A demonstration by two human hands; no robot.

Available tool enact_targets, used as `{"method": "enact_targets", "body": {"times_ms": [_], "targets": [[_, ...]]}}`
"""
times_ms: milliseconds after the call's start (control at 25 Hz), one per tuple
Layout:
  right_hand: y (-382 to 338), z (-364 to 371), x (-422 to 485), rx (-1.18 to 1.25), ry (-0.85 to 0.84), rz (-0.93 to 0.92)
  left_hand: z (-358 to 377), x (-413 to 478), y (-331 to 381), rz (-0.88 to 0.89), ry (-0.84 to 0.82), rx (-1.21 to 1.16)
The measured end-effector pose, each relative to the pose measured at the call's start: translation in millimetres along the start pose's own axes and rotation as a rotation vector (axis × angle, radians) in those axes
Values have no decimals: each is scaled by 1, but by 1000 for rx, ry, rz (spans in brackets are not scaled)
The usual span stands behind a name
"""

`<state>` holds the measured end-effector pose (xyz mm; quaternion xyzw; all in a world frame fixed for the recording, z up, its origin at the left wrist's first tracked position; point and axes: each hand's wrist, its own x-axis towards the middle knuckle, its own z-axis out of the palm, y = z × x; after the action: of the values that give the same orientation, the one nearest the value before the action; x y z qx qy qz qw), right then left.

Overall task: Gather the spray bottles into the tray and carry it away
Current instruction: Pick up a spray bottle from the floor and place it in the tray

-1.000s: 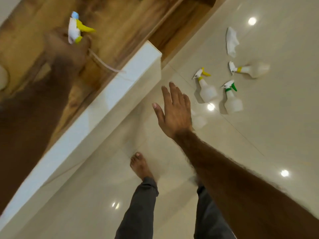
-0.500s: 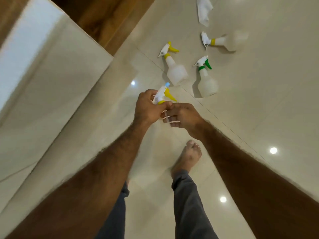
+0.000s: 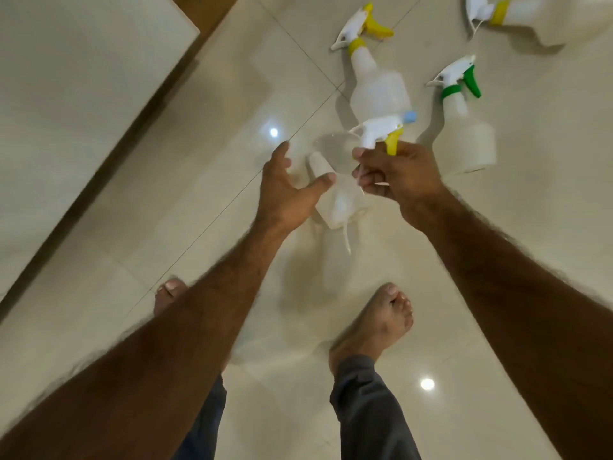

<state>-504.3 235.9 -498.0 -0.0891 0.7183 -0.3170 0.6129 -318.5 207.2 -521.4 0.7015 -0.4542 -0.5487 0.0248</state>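
The right hand pinches a white plastic trigger head with yellow lever and blue nozzle, which half a second ago sat in the left hand; that hand now spreads wide at a translucent, headless bottle. On the glossy tiled floor ahead, a yellow-trigger bottle and green-trigger bottle stand, a third lying near the far edge.

- One head-worn camera looked steeply down past the person's outstretched arms at the tiled floor.
- It sat close above both hands, with the feet below.
- No second view shared the scene.
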Motion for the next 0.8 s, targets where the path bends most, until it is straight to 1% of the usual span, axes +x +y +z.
{"method": "enact_targets", "body": {"times_ms": [40, 80, 120, 160, 200, 280, 400, 440, 520, 600, 680, 800], "targets": [[-4, -5, 11, 24, 74, -26, 4, 4, -6, -177, 27, 14], [-10, -9, 21, 40, 142, -50, 12, 5, -11, -338, 4, 50], [-15, -13, 30, 58, 195, -74, 25, 5, -15, -446, -47, 67], [-19, -16, 38, 81, 239, -97, 41, 5, -17, -503, -86, 63], [-22, -17, 44, 111, 278, -118, 57, 5, -16, -515, -95, 44], [-27, -19, 51, 145, 348, -151, 78, 9, -9, -481, -59, -33], [-34, -23, 55, 165, 414, -235, 84, 18, -9, -412, -47, -184], [-37, -25, 55, 200, 428, -254, 79, 16, -15, -346, -27, -153], [-44, -25, 54, 253, 470, -263, 63, 3, -30, -164, 33, 23], [-49, -17, 50, 276, 490, -262, 44, -12, -50, -19, 66, 122], [-52, -5, 48, 281, 491, -273, 28, -21, -67, 51, 62, 195], [-52, 9, 47, 270, 470, -280, 17, -24, -79, 88, 44, 297]]}}
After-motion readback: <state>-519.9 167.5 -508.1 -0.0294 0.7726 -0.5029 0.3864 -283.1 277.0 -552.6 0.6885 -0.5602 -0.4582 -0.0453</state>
